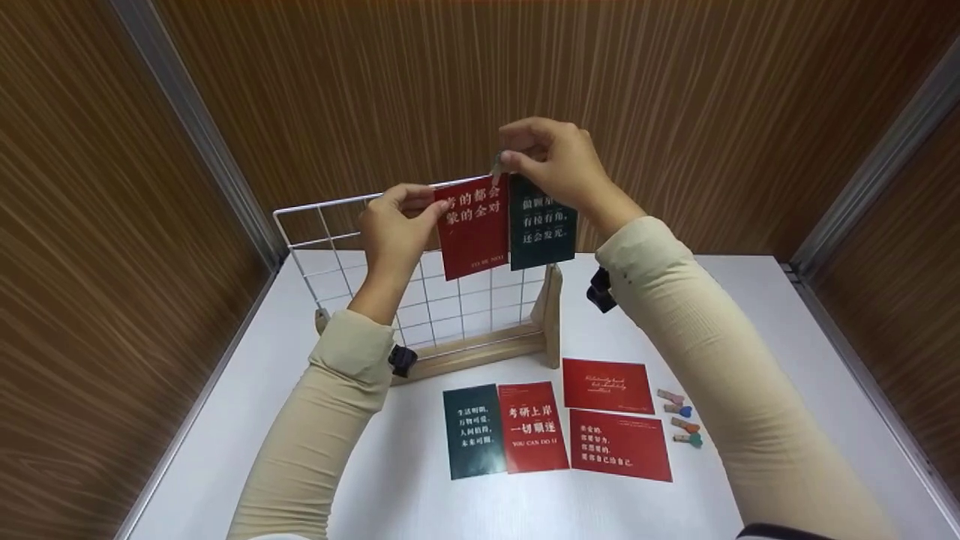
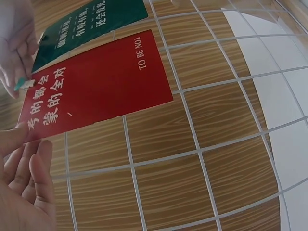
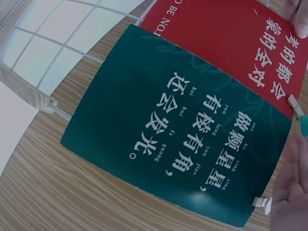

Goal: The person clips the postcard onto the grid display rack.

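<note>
My left hand (image 1: 394, 229) pinches a red card (image 1: 472, 236) with white characters by its upper left edge, holding it against the top of a white wire grid (image 1: 431, 300). At the card's upper right corner, my right hand (image 1: 559, 161) pinches a small wooden clothespin (image 2: 28, 84) with a teal end; its tip overlaps the red card's corner. Beside the red card hangs a dark green card (image 3: 178, 130) with white characters, flat against the grid. A second small clothespin (image 3: 260, 202) sits on the green card's top edge, close to my right palm.
The grid stands on a wooden base (image 1: 480, 349). On the white table before it lie another green card (image 1: 475, 457), a red card (image 1: 525, 397) and two wider red cards (image 1: 609, 401) (image 1: 622, 442). Several clothespins with coloured hearts (image 1: 682, 425) lie at their right. Wood-grain panels surround the table.
</note>
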